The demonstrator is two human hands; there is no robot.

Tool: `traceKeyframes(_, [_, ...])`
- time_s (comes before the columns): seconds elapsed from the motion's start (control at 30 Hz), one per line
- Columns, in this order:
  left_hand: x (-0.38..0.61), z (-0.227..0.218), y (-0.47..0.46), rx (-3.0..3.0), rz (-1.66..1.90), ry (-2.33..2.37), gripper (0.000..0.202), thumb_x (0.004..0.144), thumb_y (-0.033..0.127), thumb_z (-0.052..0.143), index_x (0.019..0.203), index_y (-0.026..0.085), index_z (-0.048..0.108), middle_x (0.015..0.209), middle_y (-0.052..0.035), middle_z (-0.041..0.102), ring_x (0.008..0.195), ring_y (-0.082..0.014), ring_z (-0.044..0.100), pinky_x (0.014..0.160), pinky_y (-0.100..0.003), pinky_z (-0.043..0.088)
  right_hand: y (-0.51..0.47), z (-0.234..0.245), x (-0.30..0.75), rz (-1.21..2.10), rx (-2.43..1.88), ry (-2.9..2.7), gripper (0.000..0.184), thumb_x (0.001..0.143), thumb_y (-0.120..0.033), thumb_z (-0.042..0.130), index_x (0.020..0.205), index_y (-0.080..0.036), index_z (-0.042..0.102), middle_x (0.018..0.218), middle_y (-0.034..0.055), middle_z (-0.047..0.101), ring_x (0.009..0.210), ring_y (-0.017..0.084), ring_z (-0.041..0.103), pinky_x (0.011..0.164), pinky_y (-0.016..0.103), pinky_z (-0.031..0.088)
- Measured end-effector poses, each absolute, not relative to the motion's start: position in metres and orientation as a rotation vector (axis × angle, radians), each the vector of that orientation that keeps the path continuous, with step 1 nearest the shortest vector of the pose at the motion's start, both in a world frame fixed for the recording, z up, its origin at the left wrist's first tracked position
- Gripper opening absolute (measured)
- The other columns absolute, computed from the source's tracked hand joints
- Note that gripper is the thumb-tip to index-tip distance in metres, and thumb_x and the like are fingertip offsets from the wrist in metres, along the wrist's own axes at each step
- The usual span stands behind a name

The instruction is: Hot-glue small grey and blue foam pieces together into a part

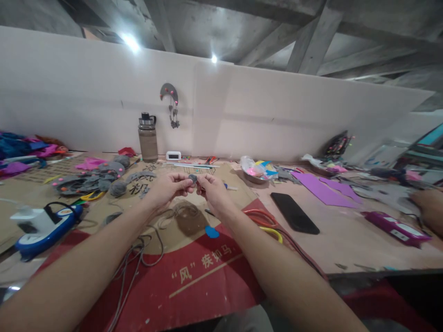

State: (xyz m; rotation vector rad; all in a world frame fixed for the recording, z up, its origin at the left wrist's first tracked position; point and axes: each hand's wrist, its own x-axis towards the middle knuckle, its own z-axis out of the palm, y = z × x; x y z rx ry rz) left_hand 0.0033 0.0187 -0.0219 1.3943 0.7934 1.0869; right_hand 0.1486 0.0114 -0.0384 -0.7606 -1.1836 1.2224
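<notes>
Cluttered worktop (346, 244) runs along a white wall, with red-and-tan cardboard (207, 276) at its near edge. Above the cardboard's middle the left hand (168, 186) and right hand (214, 190) meet, the fingers of both pinched on a small grey piece (193, 178). A black phone (294, 213) lies just right of the cardboard.

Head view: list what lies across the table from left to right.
blue-and-white tool → grey felt pile → water bottle → left hand → small grey piece, in the grip of both hands → right hand → metal bowl → purple sheet → magenta case
</notes>
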Motion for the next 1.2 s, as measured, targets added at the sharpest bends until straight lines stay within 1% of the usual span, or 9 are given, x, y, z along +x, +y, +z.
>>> traceKeyframes(0.1, [0.006,-0.021,0.016,1.324,1.041,0.702,0.021,0.066,0.029,0.071,0.071,0.011,0.061,0.062,-0.0011,0.059,0.055,-0.0066,0.052,0.054,-0.019,0.041,0.008,-0.039,0.148,1.414,-0.627,-1.094,0.026,0.065,-0.04,0.063,0.067,-0.017,0.052,0.058,-0.0035,0.052,0.05,0.006,0.042,0.051,0.02,0.033])
traceKeyframes(0.2, [0.008,-0.022,0.013,1.28,1.052,0.66,0.021,0.065,0.028,0.071,0.071,0.012,0.06,0.063,0.0007,0.057,0.056,-0.0054,0.05,0.058,-0.019,0.041,0.004,-0.039,0.146,1.422,-0.599,-1.053,0.024,0.065,-0.037,0.064,0.068,-0.017,0.051,0.058,-0.0041,0.052,0.05,0.005,0.042,0.05,0.019,0.033])
traceKeyframes(0.33, [0.012,-0.026,0.013,1.279,1.104,0.654,0.022,0.067,0.03,0.07,0.076,0.013,0.06,0.065,0.0006,0.056,0.058,-0.0064,0.05,0.058,-0.02,0.041,-0.002,-0.037,0.143,1.188,-0.719,-1.058,0.02,0.069,-0.034,0.06,0.068,-0.018,0.048,0.053,-0.0067,0.047,0.045,0.005,0.04,0.047,0.019,0.032])
traceKeyframes(0.43, [0.013,-0.026,0.012,1.326,1.128,0.651,0.021,0.065,0.026,0.071,0.078,0.012,0.061,0.068,0.0003,0.056,0.058,-0.0064,0.049,0.057,-0.02,0.039,-0.004,-0.036,0.141,1.056,-0.789,-1.109,0.018,0.072,-0.034,0.056,0.07,-0.018,0.048,0.054,-0.0065,0.048,0.046,0.006,0.041,0.047,0.02,0.033])
traceKeyframes(0.67, [0.011,-0.018,0.006,1.314,1.188,0.754,0.017,0.065,0.025,0.069,0.069,0.014,0.058,0.06,0.0026,0.05,0.052,-0.0059,0.043,0.053,-0.02,0.035,-0.002,-0.036,0.145,0.813,-0.949,-1.306,0.02,0.076,-0.036,0.05,0.08,-0.018,0.056,0.062,-0.0043,0.05,0.052,0.008,0.043,0.051,0.021,0.036])
traceKeyframes(0.77, [0.011,-0.019,0.008,1.394,1.178,0.788,0.016,0.066,0.027,0.067,0.068,0.014,0.058,0.06,0.0025,0.049,0.052,-0.0063,0.041,0.052,-0.021,0.033,-0.002,-0.035,0.147,0.694,-0.998,-1.382,0.021,0.078,-0.037,0.048,0.078,-0.017,0.056,0.065,-0.0027,0.053,0.056,0.009,0.045,0.055,0.022,0.037])
traceKeyframes(0.93, [0.01,-0.025,0.011,1.557,1.195,0.843,0.019,0.067,0.032,0.066,0.069,0.014,0.06,0.058,0.002,0.05,0.051,-0.0073,0.04,0.05,-0.022,0.03,-0.006,-0.032,0.151,0.334,-1.13,-1.563,0.014,0.078,-0.029,0.046,0.072,-0.018,0.053,0.067,-0.0005,0.055,0.061,0.011,0.047,0.06,0.024,0.036])
traceKeyframes(1.07, [0.01,-0.025,0.01,1.648,1.167,0.882,0.021,0.068,0.034,0.065,0.065,0.014,0.06,0.054,0.0017,0.049,0.05,-0.0079,0.039,0.05,-0.023,0.029,-0.008,-0.03,0.154,0.047,-1.17,-1.687,0.005,0.074,-0.021,0.047,0.07,-0.019,0.049,0.07,0.0012,0.053,0.066,0.013,0.046,0.061,0.025,0.035])
traceKeyframes(1.2, [0.012,-0.025,0.01,1.578,1.163,0.859,0.019,0.067,0.033,0.066,0.065,0.014,0.06,0.054,0.002,0.049,0.05,-0.0076,0.039,0.05,-0.023,0.03,-0.011,-0.03,0.152,-0.005,-1.184,-1.689,0.002,0.072,-0.017,0.046,0.071,-0.019,0.047,0.071,0.0017,0.051,0.067,0.014,0.045,0.061,0.026,0.034])
